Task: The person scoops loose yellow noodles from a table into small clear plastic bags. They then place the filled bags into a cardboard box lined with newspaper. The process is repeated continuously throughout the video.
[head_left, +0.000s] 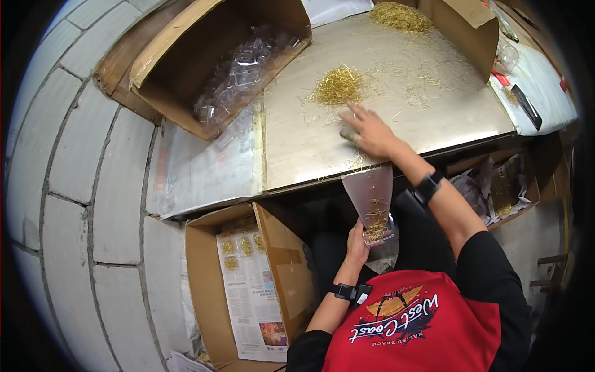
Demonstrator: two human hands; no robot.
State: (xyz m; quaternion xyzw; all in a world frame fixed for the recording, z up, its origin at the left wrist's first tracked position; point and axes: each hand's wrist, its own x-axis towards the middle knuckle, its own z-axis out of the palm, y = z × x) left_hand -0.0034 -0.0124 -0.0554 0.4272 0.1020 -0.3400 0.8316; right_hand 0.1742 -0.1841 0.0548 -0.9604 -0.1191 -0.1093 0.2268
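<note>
Chute (365, 198) of flared translucent plastic runs lengthwise bodyward from smooth grey table (297, 146); I see left fingers (356, 235) pinching it, right fingers (362, 113) spread.

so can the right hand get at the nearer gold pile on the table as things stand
Probably yes: the right hand is close to the nearer gold pile, and nothing bulky seems to block it.

I wear red shirt (468, 325) with white, yellow and black print, black sleeves (496, 266), black wristbands (427, 188). Far on plain grey-beige tabletop (297, 149), wire pieces (338, 85) shine gold. Plastic chute (364, 184) near me: milky, see-through. Near-left box (282, 254): plain brown; newspaper (246, 304) inside off-white, dark print, reddish picture.
</note>
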